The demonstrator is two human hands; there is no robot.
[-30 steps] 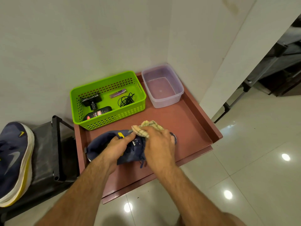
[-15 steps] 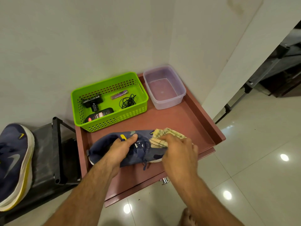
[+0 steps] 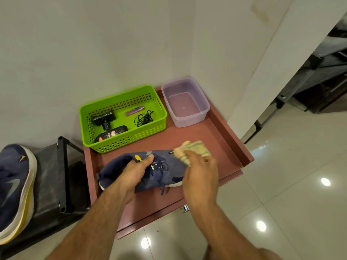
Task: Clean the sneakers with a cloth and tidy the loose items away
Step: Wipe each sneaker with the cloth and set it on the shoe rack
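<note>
A navy sneaker (image 3: 169, 173) lies on its side on the reddish-brown table (image 3: 216, 139), toe to the right. My left hand (image 3: 134, 173) grips it over the tongue and collar, thumb by the yellow tab. My right hand (image 3: 200, 177) holds a bunched beige cloth (image 3: 193, 149) against the toe end. The second navy sneaker (image 3: 15, 188), with a white and yellow sole, rests on a dark rack at the far left. A green basket (image 3: 124, 139) behind the shoe holds a black bottle, a black brush, a purple lighter and a coiled black cord.
A clear plastic tub (image 3: 187, 119) holding some water stands at the table's back right corner, against the wall. The dark rack (image 3: 62, 175) adjoins the table's left side. Glossy white floor tiles (image 3: 291, 184) spread to the right, with a black frame stand further back.
My right hand has wiped the cloth from the shoe's middle toward the toe end. The left hand has kept its grip on the sneaker.
</note>
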